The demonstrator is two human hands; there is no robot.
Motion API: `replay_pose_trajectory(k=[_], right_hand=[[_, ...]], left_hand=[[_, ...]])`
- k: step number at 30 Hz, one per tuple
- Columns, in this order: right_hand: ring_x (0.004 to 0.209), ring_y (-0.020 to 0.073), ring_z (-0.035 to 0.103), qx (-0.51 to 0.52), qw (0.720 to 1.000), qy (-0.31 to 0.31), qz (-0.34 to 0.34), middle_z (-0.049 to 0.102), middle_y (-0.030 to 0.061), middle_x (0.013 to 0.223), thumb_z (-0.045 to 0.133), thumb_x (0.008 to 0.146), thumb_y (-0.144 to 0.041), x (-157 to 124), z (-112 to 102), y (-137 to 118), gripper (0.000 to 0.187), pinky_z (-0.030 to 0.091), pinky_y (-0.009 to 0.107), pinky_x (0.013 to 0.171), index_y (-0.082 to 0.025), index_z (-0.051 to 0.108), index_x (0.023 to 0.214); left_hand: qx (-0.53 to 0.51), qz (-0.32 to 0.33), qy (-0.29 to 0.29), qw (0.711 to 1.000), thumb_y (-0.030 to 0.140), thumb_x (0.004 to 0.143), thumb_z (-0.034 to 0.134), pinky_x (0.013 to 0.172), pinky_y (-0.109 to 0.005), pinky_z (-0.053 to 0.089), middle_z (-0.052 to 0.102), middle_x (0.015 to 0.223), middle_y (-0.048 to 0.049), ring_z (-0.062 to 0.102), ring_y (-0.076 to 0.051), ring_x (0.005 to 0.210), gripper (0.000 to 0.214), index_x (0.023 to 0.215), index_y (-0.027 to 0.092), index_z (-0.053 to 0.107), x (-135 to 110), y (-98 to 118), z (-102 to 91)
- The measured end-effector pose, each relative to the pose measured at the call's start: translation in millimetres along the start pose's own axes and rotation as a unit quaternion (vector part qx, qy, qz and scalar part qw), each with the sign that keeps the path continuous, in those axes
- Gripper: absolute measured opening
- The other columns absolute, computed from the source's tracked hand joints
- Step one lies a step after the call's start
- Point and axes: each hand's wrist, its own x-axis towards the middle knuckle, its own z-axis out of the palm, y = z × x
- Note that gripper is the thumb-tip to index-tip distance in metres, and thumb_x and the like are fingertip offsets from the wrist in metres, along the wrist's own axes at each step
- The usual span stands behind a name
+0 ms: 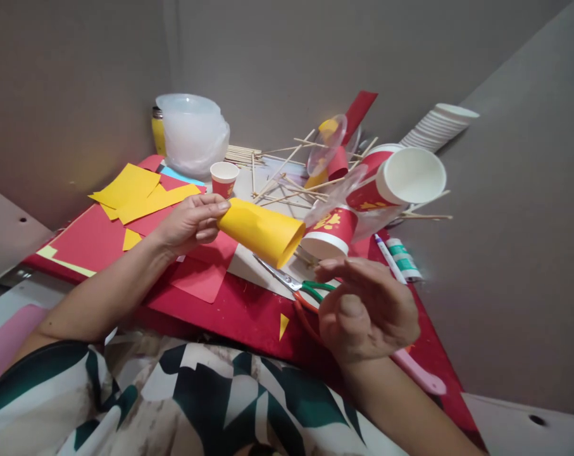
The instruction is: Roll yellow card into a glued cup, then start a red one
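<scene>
My left hand (194,221) pinches one end of a rolled yellow paper tube (262,231), held over the table with its open end toward the right. My right hand (367,307) is raised in front, fingers loosely curled and apart from the thumb, with nothing visible in it. Behind that hand lie scissors (310,290) with green and orange handles, partly covered by it. Past the tube's open end, a red paper cup (331,231) stands upside down. A larger red cup (412,177) with a white inside tilts above it, its mouth toward me.
Yellow paper pieces (135,190) and red sheets (97,231) cover the left side. Clear plastic bowls (189,133), a small cup (224,177) and scattered wooden sticks (287,183) stand or lie farther back. Stacked white cups (441,126), tape rolls (404,259) and a pink-handled tool (419,372) are at right.
</scene>
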Motion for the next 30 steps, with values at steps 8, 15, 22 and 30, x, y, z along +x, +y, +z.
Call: replay_pose_trajectory(k=[8, 15, 22, 30], right_hand=[[0.060, 0.0119, 0.060, 0.132, 0.963, -0.041, 0.231, 0.069, 0.0032, 0.088, 0.065, 0.089, -0.040, 23, 17, -8, 0.033, 0.049, 0.024, 0.050, -0.026, 0.066, 0.119], [0.042, 0.0008, 0.047, 0.260, 0.894, -0.045, 0.362, 0.071, 0.0002, 0.100, 0.079, 0.076, -0.036, 29, 28, -11, 0.041, 0.037, 0.015, 0.035, -0.025, 0.067, 0.113], [0.034, 0.0036, 0.048, 0.309, 0.851, -0.058, 0.421, 0.066, -0.0057, 0.063, 0.086, 0.063, -0.036, 33, 31, -9, 0.041, 0.031, 0.013, 0.029, -0.019, 0.066, 0.095], [0.031, 0.0045, 0.046, 0.315, 0.843, -0.047, 0.434, 0.060, -0.0056, 0.046, 0.085, 0.065, -0.039, 34, 32, -7, 0.033, 0.030, 0.012, 0.029, -0.016, 0.071, 0.085]], left_hand=[[0.156, 0.213, 0.080, 0.961, 0.041, 0.076, 0.078, 0.039, -0.018, 0.037, 0.053, 0.054, 0.0052, 0.050, -0.005, 0.038, 0.030, 0.071, 0.017, 0.063, -7, -10, 5.2], [0.278, 0.279, 0.060, 0.917, 0.034, 0.087, 0.068, 0.046, -0.019, 0.043, 0.056, 0.053, 0.0043, 0.053, -0.007, 0.043, 0.021, 0.075, 0.018, 0.063, -21, -22, 12.2], [0.327, 0.285, 0.058, 0.899, 0.030, 0.081, 0.073, 0.048, -0.020, 0.044, 0.059, 0.053, 0.0035, 0.055, -0.008, 0.044, 0.018, 0.071, 0.018, 0.065, -24, -30, 17.2], [0.369, 0.309, 0.031, 0.876, 0.030, 0.088, 0.066, 0.049, -0.020, 0.047, 0.061, 0.057, 0.0028, 0.058, -0.008, 0.044, 0.015, 0.079, 0.019, 0.065, -23, -34, 12.2]])
